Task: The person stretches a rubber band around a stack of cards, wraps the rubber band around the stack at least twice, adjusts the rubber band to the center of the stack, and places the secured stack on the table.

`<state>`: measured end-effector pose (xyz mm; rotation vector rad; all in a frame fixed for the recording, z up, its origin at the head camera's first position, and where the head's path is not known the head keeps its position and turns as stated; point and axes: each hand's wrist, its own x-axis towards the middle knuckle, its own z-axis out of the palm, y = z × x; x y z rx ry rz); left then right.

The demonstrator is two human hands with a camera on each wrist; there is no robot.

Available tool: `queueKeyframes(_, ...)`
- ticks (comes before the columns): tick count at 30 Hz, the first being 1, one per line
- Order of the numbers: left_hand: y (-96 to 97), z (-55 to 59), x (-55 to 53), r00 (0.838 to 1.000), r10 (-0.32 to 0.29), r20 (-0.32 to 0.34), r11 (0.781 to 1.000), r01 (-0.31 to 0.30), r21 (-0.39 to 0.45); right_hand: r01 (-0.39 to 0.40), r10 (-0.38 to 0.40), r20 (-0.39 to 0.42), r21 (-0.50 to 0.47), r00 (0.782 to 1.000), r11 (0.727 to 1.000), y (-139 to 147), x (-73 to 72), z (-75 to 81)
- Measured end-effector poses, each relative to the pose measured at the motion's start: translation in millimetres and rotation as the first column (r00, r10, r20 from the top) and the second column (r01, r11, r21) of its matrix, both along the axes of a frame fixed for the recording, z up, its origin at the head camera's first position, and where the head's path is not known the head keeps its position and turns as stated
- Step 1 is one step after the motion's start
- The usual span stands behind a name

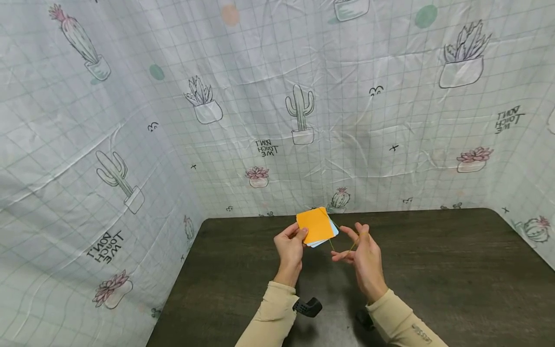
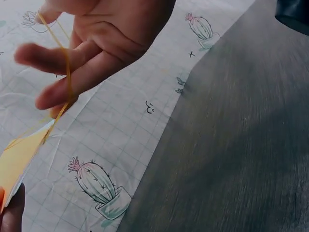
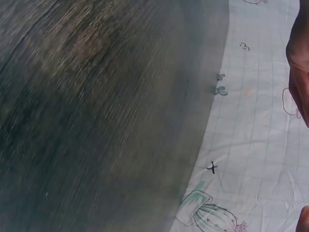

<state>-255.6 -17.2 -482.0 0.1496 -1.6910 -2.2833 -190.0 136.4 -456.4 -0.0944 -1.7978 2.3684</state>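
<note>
My left hand (image 1: 289,250) pinches a small stack of square paper notes (image 1: 314,224), thumb on the front face. The top note is orange, and light blue ones peek out below and to the right. A thin yellow rubber band (image 2: 69,77) crosses the stack's upper right corner and stretches to my right hand (image 1: 367,260). The fingers of that hand are spread and extended inside the loop, holding it taut, as the left wrist view shows closely. Only edges of the right hand (image 3: 300,63) enter the right wrist view. Both hands are raised above the dark table.
The dark wood-grain table (image 1: 234,284) spreads beneath both arms. A white curtain (image 1: 243,96) printed with cacti hangs along its back and sides. Black wrist devices, such as the left one (image 1: 308,307), sit at the tan sleeves (image 1: 273,313).
</note>
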Motion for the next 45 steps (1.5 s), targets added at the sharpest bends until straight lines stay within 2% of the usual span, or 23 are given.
queueKeyframes(3, 1.7, 0.3, -0.2, 1.000, 0.010, -0.004, 1.000, -0.010, -0.004, 0.008, -0.005, -0.065, 0.035, 0.998, 0.999, 0.4, 2.9, 0.4)
queueKeyframes(5, 3.5, 1.3, -0.6, 1.000, 0.004, 0.005, 1.000, -0.004, -0.001, -0.004, 0.017, -0.147, 0.088, 0.989, 0.996, -1.5, 6.1, 0.2)
queueKeyframes(7, 5.1, 2.8, -1.1, 1.000, -0.010, 0.017, 1.000, 0.010, 0.005, -0.020, 0.056, -0.238, 0.150, 0.970, 0.989, -4.3, 9.4, -0.8)
queueKeyframes(9, 5.9, 4.5, -2.3, 0.999, -0.031, 0.032, 0.999, 0.031, 0.017, -0.027, 0.090, -0.325, 0.194, 0.941, 0.981, -7.6, 12.7, -2.0)
queueKeyframes(11, 5.8, 5.5, -4.1, 0.997, -0.048, 0.061, 0.998, 0.046, 0.043, -0.026, 0.131, -0.417, 0.247, 0.899, 0.969, -10.1, 15.5, -3.4)
queueKeyframes(13, 4.7, 6.6, -5.4, 0.993, -0.063, 0.099, 0.995, 0.056, 0.077, -0.001, 0.179, -0.506, 0.332, 0.844, 0.943, -12.1, 17.0, -4.5)
queueKeyframes(14, 4.1, 6.8, -5.9, 0.991, -0.070, 0.115, 0.994, 0.060, 0.091, 0.022, 0.207, -0.547, 0.382, 0.811, 0.924, -13.1, 17.3, -4.8)
queueKeyframes(16, 2.4, 6.9, -6.0, 0.985, -0.085, 0.148, 0.991, 0.068, 0.114, 0.090, 0.274, -0.621, 0.489, 0.734, 0.868, -14.8, 17.1, -4.8)
queueKeyframes(17, 1.6, 6.5, -5.9, 0.983, -0.092, 0.157, 0.990, 0.074, 0.118, 0.131, 0.298, -0.646, 0.529, 0.703, 0.838, -16.0, 16.7, -4.4)
queueKeyframes(18, 0.9, 6.5, -5.5, 0.981, -0.101, 0.166, 0.989, 0.080, 0.126, 0.170, 0.310, -0.659, 0.559, 0.685, 0.812, -16.9, 16.4, -4.0)
queueKeyframes(19, 0.4, 5.9, -5.2, 0.979, -0.106, 0.171, 0.988, 0.085, 0.130, 0.201, 0.311, -0.666, 0.575, 0.678, 0.793, -17.7, 16.3, -3.6)
queueKeyframes(20, -0.3, 5.4, -4.6, 0.978, -0.109, 0.177, 0.987, 0.086, 0.133, 0.220, 0.304, -0.666, 0.582, 0.681, 0.783, -18.3, 16.4, -3.2)
queueKeyframes(21, -0.6, 4.7, -4.1, 0.978, -0.106, 0.177, 0.988, 0.083, 0.134, 0.234, 0.285, -0.658, 0.585, 0.698, 0.777, -19.0, 16.8, -2.7)
queueKeyframes(22, -1.0, 4.4, -3.4, 0.979, -0.101, 0.177, 0.988, 0.078, 0.134, 0.229, 0.260, -0.637, 0.580, 0.725, 0.782, -19.7, 17.6, -2.3)
queueKeyframes(23, -1.2, 4.1, -2.7, 0.981, -0.093, 0.173, 0.989, 0.070, 0.133, 0.209, 0.229, -0.609, 0.562, 0.760, 0.800, -20.5, 18.5, -1.8)
queueKeyframes(25, -1.4, 4.6, -1.3, 0.985, -0.065, 0.159, 0.991, 0.045, 0.128, 0.135, 0.158, -0.508, 0.492, 0.847, 0.860, -22.5, 20.2, 0.6)
queueKeyframes(27, -0.9, 4.4, -0.7, 0.991, -0.032, 0.126, 0.993, 0.018, 0.116, 0.059, 0.096, -0.365, 0.390, 0.926, 0.919, -23.7, 20.3, 5.4)
queueKeyframes(28, -0.8, 4.7, -0.3, 0.995, -0.015, 0.104, 0.994, 0.004, 0.111, 0.022, 0.077, -0.289, 0.325, 0.954, 0.945, -23.7, 19.7, 8.6)
queueKeyframes(30, -0.2, 4.6, -0.1, 0.998, 0.021, 0.058, 0.994, -0.027, 0.102, -0.023, 0.059, -0.154, 0.226, 0.986, 0.974, -22.2, 18.4, 14.4)
queueKeyframes(33, -0.3, 3.2, 0.4, 0.998, 0.059, 0.012, 0.994, -0.060, 0.086, -0.062, 0.073, -0.053, 0.189, 0.996, 0.980, -17.4, 17.9, 19.1)
queueKeyframes(39, -2.8, 4.1, -0.4, 0.997, 0.081, -0.004, 0.994, -0.081, 0.080, -0.085, 0.089, -0.018, 0.169, 0.996, 0.982, -14.4, 23.8, 19.1)
queueKeyframes(42, -3.6, 7.4, 0.0, 0.998, 0.063, -0.028, 0.994, -0.061, 0.087, -0.113, 0.110, 0.036, 0.116, 0.993, 0.987, -12.8, 23.1, 16.0)
queueKeyframes(45, -5.7, 9.3, 1.6, 0.997, 0.008, -0.072, 0.998, -0.004, 0.063, -0.162, 0.158, 0.098, 0.040, 0.983, 0.986, -6.5, 18.2, 10.5)
